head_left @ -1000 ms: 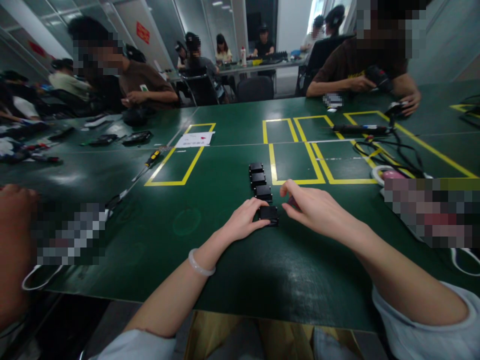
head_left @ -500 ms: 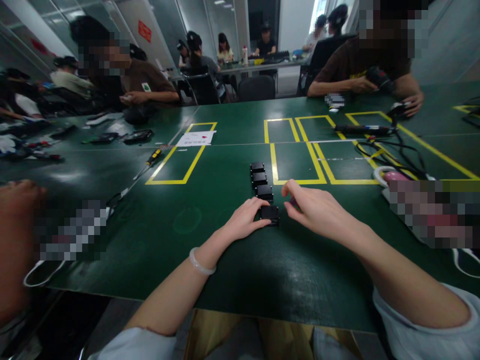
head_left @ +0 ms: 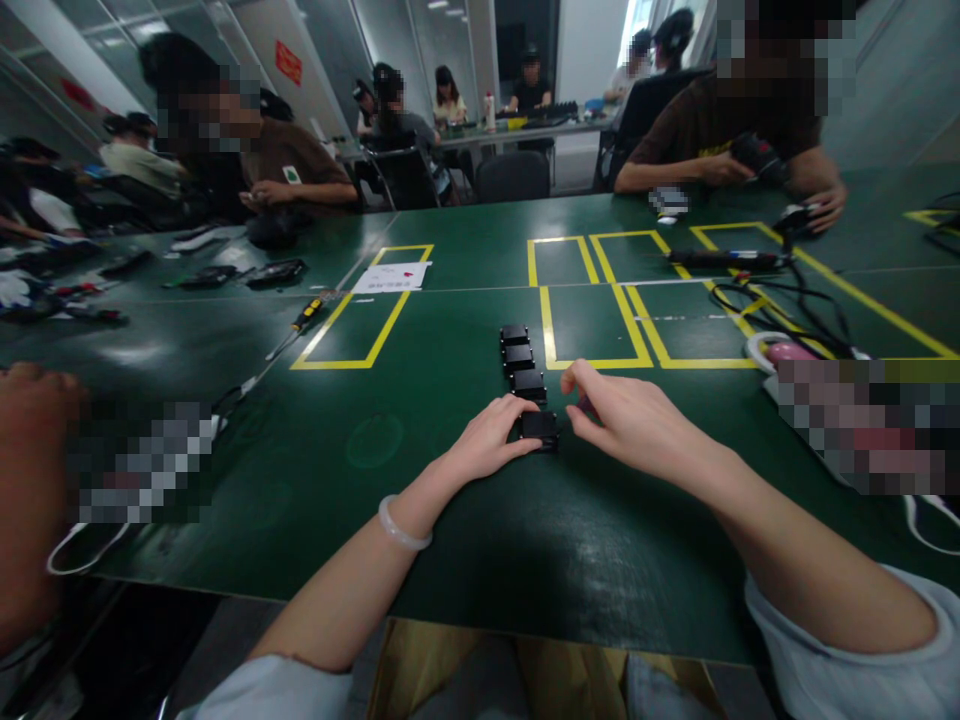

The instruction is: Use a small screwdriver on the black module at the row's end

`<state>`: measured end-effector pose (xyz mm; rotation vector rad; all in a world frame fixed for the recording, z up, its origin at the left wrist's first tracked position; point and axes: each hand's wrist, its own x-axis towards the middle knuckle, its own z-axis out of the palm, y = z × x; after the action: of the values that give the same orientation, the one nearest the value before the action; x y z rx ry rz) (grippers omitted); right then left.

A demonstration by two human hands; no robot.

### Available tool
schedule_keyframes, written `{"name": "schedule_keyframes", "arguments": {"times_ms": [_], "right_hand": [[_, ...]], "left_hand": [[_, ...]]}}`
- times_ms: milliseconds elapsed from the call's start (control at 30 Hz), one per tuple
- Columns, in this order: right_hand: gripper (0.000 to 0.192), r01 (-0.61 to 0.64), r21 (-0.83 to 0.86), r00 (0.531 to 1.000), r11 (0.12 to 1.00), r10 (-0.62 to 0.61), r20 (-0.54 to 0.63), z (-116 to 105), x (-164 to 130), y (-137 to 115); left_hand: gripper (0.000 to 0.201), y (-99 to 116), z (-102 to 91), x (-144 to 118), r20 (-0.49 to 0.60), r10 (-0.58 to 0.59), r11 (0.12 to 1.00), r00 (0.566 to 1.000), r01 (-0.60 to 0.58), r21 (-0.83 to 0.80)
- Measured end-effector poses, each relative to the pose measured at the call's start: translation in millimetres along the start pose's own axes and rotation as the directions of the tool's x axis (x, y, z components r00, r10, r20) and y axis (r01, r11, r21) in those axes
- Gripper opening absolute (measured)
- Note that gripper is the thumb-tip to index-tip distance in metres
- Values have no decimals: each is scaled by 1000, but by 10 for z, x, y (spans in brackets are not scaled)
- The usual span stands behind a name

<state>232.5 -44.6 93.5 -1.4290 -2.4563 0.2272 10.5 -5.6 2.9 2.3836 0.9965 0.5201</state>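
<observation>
Several small black rectangular blocks stand in a row on the dark green table, the farthest block a little beyond the others. My left hand has its thumb and fingers on the near and far sides of the nearest black block, gripping it on the tabletop. Just right of that block is my right hand, thumb and forefinger apart with a gap between them. Its other fingers are curled and partly hidden. The second-nearest black block lies just beyond my left fingertips.
Yellow tape outlines mark the green table. A screwdriver and a paper sign are ahead on the left. Cables and a pink object are at right. Another person's hand is at the left edge; co-workers sit opposite.
My right hand has shifted very slightly left, closer to the nearest block. My left hand and the row of blocks stay in place.
</observation>
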Motion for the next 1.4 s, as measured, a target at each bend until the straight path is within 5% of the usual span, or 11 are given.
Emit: {"name": "schedule_keyframes", "arguments": {"times_ms": [1400], "right_hand": [[16, -30, -16, 999, 999, 30, 28, 4, 13, -14]], "left_hand": [[37, -8, 3, 0, -5, 8, 1000, 1000, -8, 6]]}}
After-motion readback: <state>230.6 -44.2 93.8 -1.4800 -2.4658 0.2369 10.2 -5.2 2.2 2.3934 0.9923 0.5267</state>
